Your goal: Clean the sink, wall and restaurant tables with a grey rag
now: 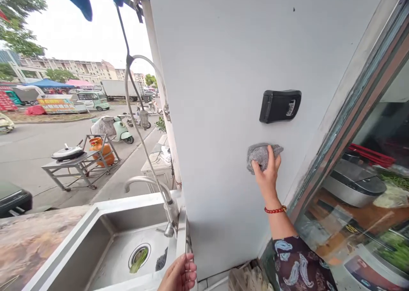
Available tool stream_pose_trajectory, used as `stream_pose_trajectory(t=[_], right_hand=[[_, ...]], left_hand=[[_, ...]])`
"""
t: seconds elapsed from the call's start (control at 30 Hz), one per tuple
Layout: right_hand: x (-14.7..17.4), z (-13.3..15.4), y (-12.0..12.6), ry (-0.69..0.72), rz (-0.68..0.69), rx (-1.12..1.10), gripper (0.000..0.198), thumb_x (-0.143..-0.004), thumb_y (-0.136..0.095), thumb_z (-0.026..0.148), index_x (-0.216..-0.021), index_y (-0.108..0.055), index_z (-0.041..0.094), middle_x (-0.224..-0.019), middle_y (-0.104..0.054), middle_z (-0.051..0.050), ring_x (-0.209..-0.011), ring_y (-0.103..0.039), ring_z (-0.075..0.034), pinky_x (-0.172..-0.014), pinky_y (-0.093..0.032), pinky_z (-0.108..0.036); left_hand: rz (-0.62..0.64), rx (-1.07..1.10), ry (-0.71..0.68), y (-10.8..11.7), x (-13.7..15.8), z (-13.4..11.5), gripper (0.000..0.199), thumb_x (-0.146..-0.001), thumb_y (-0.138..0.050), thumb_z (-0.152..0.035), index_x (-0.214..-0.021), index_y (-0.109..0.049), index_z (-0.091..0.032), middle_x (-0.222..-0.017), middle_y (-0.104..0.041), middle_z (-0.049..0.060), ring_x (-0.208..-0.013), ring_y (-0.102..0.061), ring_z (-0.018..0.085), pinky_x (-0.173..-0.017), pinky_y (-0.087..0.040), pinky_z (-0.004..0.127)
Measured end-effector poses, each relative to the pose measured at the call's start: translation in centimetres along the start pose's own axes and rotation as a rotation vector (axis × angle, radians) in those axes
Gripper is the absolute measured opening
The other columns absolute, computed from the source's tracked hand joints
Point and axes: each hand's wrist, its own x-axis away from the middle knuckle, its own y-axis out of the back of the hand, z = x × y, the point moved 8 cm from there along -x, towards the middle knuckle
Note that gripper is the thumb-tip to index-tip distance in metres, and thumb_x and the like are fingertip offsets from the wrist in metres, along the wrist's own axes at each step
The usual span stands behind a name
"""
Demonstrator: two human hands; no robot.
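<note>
My right hand (268,171) presses a bunched grey cloth (260,154) against the white wall (220,112), its fingers closed over the cloth. A black combination lock box (281,106) is fixed to the wall just above that hand. Low in the view, my left hand (180,274) hovers by the right rim of the steel sink (105,235). Its fingers are loosely curled and apart, with nothing visible in them.
A faucet (145,182) with a white hose (137,129) rises at the sink's right corner. Green scraps (139,259) lie in the drain. To the right runs a window frame (345,120). Outside stand a metal cart (64,165) and an orange gas cylinder (102,151).
</note>
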Motion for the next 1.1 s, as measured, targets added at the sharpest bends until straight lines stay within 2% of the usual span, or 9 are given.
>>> stream_pose_trajectory(t=[0.1, 0.27, 0.37, 0.47, 0.57, 0.67, 0.77, 0.93, 1.1], right_hand=[[2.5, 3.4, -4.0, 0.086, -0.028, -0.002, 0.070, -0.088, -0.063, 0.034, -0.153, -0.037, 0.028, -0.153, -0.033, -0.019, -0.147, -0.028, -0.041, -0.113, -0.031, -0.070], [12.3, 14.1, -10.7, 0.778, 0.407, -0.074, 0.067, -0.085, -0.048, -0.001, -0.129, -0.062, 0.048, -0.124, -0.064, -0.001, -0.123, -0.056, -0.025, -0.103, -0.052, -0.048], [6.1, 18.7, -8.1, 0.817, 0.345, -0.115, 0.069, -0.084, -0.045, -0.003, -0.139, -0.056, 0.037, -0.133, -0.057, -0.006, -0.126, -0.055, -0.024, -0.105, -0.052, -0.043], [-5.7, 23.3, -4.0, 0.718, -0.035, -0.073, 0.063, -0.089, -0.051, 0.010, -0.150, -0.044, 0.023, -0.148, -0.041, -0.014, -0.143, -0.038, -0.031, -0.118, -0.035, -0.051], [-11.9, 25.3, -5.5, 0.625, -0.108, -0.005, 0.068, -0.094, -0.053, 0.048, -0.153, -0.039, 0.017, -0.154, -0.033, -0.012, -0.149, -0.024, -0.039, -0.121, -0.020, -0.054], [-7.5, 23.6, -9.7, 0.662, -0.032, 0.007, 0.066, -0.092, -0.056, 0.055, -0.149, -0.044, 0.026, -0.155, -0.031, -0.007, -0.152, -0.015, -0.041, -0.122, -0.014, -0.060], [3.6, 18.3, -13.1, 0.658, 0.152, 0.045, 0.041, -0.091, -0.062, 0.035, -0.132, -0.061, 0.036, -0.143, -0.048, -0.005, -0.149, -0.027, -0.037, -0.121, -0.024, -0.061], [21.7, 8.6, -14.6, 0.522, 0.801, -0.079, 0.035, -0.087, -0.060, 0.014, -0.094, -0.073, 0.046, -0.114, -0.071, 0.009, -0.116, -0.064, -0.023, -0.098, -0.056, -0.043], [20.2, 0.3, -8.0, 0.232, 0.590, 0.055, 0.060, -0.076, -0.049, 0.000, -0.107, -0.070, 0.046, -0.118, -0.068, 0.006, -0.109, -0.065, -0.022, -0.092, -0.060, -0.040]], left_hand=[[0.002, 0.021, -0.020, 1.4, 0.0, -0.9, 0.053, -0.063, -0.086, -0.049, -0.096, -0.069, -0.012, -0.076, -0.068, 0.007, -0.061, -0.062, 0.016, -0.056, -0.049, 0.026], [0.060, 0.014, -0.035, 2.6, -0.5, -2.8, 0.056, -0.063, -0.086, -0.051, -0.098, -0.067, -0.012, -0.078, -0.068, 0.007, -0.063, -0.062, 0.016, -0.059, -0.050, 0.026], [0.062, 0.031, -0.052, 3.3, -0.1, -4.3, 0.049, -0.067, -0.083, -0.048, -0.097, -0.068, -0.012, -0.079, -0.068, 0.007, -0.064, -0.063, 0.016, -0.061, -0.050, 0.027], [0.069, 0.029, -0.055, 3.8, 0.4, -5.7, 0.045, -0.071, -0.081, -0.045, -0.099, -0.069, -0.012, -0.081, -0.068, 0.008, -0.067, -0.064, 0.016, -0.065, -0.051, 0.029], [0.087, 0.036, -0.063, 4.3, 0.4, -6.7, 0.045, -0.073, -0.079, -0.046, -0.101, -0.069, -0.011, -0.082, -0.069, 0.008, -0.068, -0.064, 0.016, -0.067, -0.052, 0.029], [0.099, 0.043, -0.060, 4.8, -0.1, -6.9, 0.044, -0.077, -0.077, -0.046, -0.102, -0.069, -0.011, -0.083, -0.069, 0.008, -0.069, -0.064, 0.016, -0.067, -0.052, 0.029], [0.079, 0.027, -0.038, 5.4, -0.7, -6.3, 0.042, -0.079, -0.075, -0.045, -0.103, -0.068, -0.011, -0.083, -0.069, 0.007, -0.069, -0.064, 0.016, -0.067, -0.051, 0.029], [0.092, -0.019, 0.041, 5.1, -1.0, -4.5, 0.039, -0.081, -0.074, -0.042, -0.101, -0.068, -0.010, -0.081, -0.070, 0.007, -0.068, -0.065, 0.016, -0.067, -0.052, 0.028], [0.040, -0.120, 0.090, 5.3, -1.6, -5.1, 0.044, -0.077, -0.078, -0.041, -0.108, -0.068, -0.012, -0.088, -0.072, 0.008, -0.076, -0.067, 0.019, -0.072, -0.057, 0.030]])
